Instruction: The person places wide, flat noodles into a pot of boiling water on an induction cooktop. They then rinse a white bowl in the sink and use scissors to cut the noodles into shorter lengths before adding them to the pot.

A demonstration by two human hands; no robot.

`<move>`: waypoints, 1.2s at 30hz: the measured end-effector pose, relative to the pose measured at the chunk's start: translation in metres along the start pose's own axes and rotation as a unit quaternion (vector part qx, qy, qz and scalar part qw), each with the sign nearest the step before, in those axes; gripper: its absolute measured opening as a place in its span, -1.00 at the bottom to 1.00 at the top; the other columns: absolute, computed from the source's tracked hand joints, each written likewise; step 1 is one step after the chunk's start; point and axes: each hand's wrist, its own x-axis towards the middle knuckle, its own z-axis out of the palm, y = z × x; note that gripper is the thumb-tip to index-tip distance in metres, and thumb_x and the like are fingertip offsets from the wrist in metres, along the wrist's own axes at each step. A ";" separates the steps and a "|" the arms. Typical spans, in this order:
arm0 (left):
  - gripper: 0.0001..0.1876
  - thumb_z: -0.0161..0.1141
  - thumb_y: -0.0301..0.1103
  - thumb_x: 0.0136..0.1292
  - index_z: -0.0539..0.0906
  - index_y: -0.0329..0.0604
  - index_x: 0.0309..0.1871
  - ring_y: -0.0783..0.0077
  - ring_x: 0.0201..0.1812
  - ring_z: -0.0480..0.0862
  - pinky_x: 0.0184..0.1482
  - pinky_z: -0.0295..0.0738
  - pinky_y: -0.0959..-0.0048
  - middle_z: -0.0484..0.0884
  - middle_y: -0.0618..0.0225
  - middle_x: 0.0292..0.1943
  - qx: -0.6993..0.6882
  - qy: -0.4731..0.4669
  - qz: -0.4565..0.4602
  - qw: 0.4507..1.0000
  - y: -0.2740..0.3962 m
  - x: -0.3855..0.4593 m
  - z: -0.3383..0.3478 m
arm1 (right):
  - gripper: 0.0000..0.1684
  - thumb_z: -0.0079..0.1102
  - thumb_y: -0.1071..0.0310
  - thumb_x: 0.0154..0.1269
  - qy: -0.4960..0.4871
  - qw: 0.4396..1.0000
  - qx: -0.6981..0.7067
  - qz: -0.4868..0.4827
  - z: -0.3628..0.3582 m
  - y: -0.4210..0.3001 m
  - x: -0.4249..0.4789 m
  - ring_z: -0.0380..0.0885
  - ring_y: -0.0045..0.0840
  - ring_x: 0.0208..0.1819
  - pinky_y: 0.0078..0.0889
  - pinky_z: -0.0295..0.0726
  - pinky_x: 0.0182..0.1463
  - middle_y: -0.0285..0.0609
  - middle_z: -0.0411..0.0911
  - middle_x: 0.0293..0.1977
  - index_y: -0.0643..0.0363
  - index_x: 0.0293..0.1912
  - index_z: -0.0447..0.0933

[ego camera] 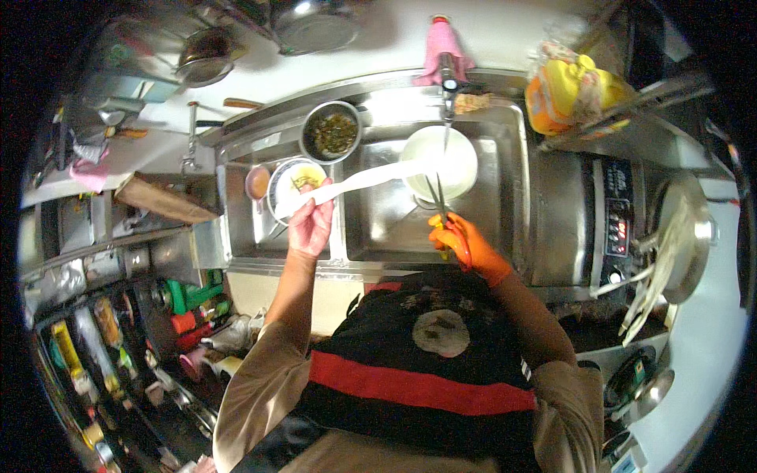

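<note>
My left hand (311,226) grips one end of a long, flat, pale strip (364,179), whose material I cannot tell. The strip's far end reaches over a white bowl (461,159) in the right sink basin, below the faucet (448,83). In an orange glove, my right hand (460,239) holds scissors (438,198) with slightly parted blades at the bowl's near rim. Behind my left hand, a blue-rimmed bowl (281,177) holds yellowish food. A metal pot (331,131) with dark green leafy contents stands at the back of the sink.
A small brownish bowl (258,182) lies at the far left of the sink (378,257). A pink cloth (442,47) hangs behind the faucet. Yellow-orange bags (553,97) sit back right. At right, long pale strips (662,278) hang over a large metal pan (689,254), beside a control panel (617,227).
</note>
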 end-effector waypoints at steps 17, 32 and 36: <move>-0.63 0.19 -0.32 0.37 0.48 -0.24 0.18 0.02 0.34 0.43 0.37 0.41 0.13 0.44 0.00 0.28 0.298 -0.474 -0.043 0.827 -0.227 -0.021 0.291 | -0.58 0.15 0.35 0.42 0.268 0.951 0.074 -0.131 -0.017 0.024 -0.223 0.50 -0.62 -0.14 -0.55 0.50 -0.04 -0.26 0.55 -0.15 0.19 0.21 0.39; -0.56 0.18 -0.58 0.13 0.65 -0.13 0.13 0.14 0.10 0.65 0.18 0.49 0.36 0.66 0.13 0.09 0.594 -0.757 0.107 0.249 -0.576 0.081 0.426 | -0.56 0.17 0.37 0.40 0.353 0.912 0.091 -0.188 -0.061 0.023 -0.401 0.52 -0.59 0.02 -0.48 0.48 0.17 -0.24 0.58 -0.06 0.23 0.22 0.40; -0.31 -0.07 -0.74 -0.01 0.54 -0.08 0.27 -0.06 0.11 0.62 0.22 0.48 0.21 0.58 -0.01 0.19 0.711 -0.674 0.139 0.143 -0.601 0.081 0.443 | -0.56 0.16 0.43 0.38 0.350 0.896 0.175 -0.212 -0.071 0.052 -0.408 0.53 -0.57 0.02 -0.46 0.49 0.17 -0.24 0.57 -0.05 0.22 0.22 0.39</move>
